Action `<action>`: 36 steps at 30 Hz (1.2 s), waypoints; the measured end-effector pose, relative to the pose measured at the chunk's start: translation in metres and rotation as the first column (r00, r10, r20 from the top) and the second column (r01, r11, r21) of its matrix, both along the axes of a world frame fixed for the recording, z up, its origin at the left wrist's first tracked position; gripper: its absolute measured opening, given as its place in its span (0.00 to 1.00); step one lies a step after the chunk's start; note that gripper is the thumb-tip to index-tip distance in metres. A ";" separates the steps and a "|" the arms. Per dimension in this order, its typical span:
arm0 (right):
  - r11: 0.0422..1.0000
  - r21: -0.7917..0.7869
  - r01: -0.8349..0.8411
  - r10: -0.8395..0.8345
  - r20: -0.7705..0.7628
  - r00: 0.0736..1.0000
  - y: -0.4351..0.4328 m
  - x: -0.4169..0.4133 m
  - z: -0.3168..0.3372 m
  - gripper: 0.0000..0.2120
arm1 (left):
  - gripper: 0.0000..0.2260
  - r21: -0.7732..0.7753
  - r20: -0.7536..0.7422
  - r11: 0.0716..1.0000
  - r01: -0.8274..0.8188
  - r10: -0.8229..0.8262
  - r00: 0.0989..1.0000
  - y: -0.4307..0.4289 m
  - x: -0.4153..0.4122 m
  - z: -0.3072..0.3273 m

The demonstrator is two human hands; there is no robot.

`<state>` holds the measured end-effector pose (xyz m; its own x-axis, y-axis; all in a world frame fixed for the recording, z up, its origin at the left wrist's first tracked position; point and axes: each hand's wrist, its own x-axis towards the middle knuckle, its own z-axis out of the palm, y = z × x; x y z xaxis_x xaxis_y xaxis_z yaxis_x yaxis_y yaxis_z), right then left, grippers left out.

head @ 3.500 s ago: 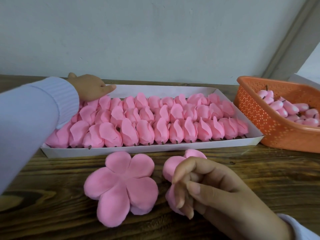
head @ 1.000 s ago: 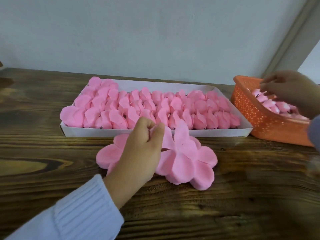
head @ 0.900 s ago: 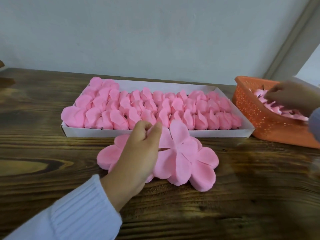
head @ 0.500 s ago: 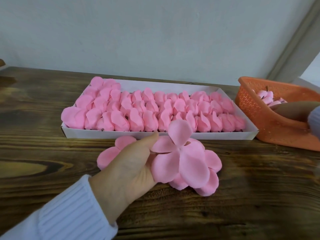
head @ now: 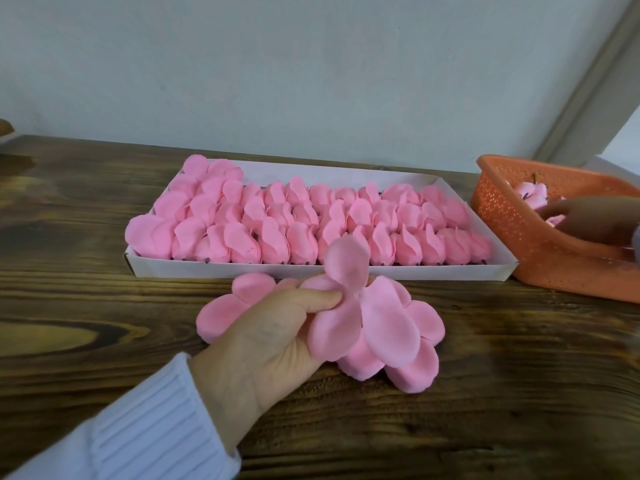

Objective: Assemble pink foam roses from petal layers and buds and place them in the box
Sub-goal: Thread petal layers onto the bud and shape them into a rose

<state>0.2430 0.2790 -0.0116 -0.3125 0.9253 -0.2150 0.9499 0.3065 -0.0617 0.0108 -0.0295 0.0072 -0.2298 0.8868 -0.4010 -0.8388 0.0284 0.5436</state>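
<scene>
My left hand [head: 273,341] pinches a pink five-petal foam layer [head: 388,323] between thumb and fingers and holds it tilted just above the table. Under it lies another petal layer [head: 415,372], and a third petal layer [head: 221,313] shows to the left behind my hand. The white box [head: 242,271] behind them holds several rows of pink roses [head: 301,237]. My right hand [head: 588,220] reaches into the orange basket [head: 519,244] among the pink buds [head: 530,195]. Blur hides whether it grips a bud.
The dark wooden table [head: 86,306] runs to a pale wall at the back. The basket stands at the right edge of the view, close to the box's right end. Bare wood lies left of the box and in front of the petal layers.
My left hand has lifted the top petal layer off the pile and tilted it up. My right hand has sunk lower into the basket.
</scene>
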 end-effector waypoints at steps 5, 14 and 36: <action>0.988 0.131 0.086 -0.011 -0.491 0.871 0.050 0.017 0.079 0.17 | 0.07 -0.035 -0.039 0.997 0.066 -0.067 0.997 0.006 -0.007 -0.012; 0.871 -0.053 -0.488 -0.061 -0.998 0.000 -0.154 -0.068 0.095 0.10 | 0.16 0.045 0.211 0.999 0.022 -0.031 0.977 0.005 -0.004 -0.011; 0.875 0.319 -0.363 0.371 -0.925 0.080 -0.218 -0.097 0.022 0.13 | 0.20 0.066 -0.266 0.996 0.065 -0.045 0.963 0.003 -0.006 -0.028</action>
<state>0.1461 0.0611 0.0102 -0.5602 0.6275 0.5408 -0.0925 0.6014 -0.7936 0.0045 -0.0262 -0.0208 -0.2689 0.9256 -0.2663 -0.6636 0.0224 0.7478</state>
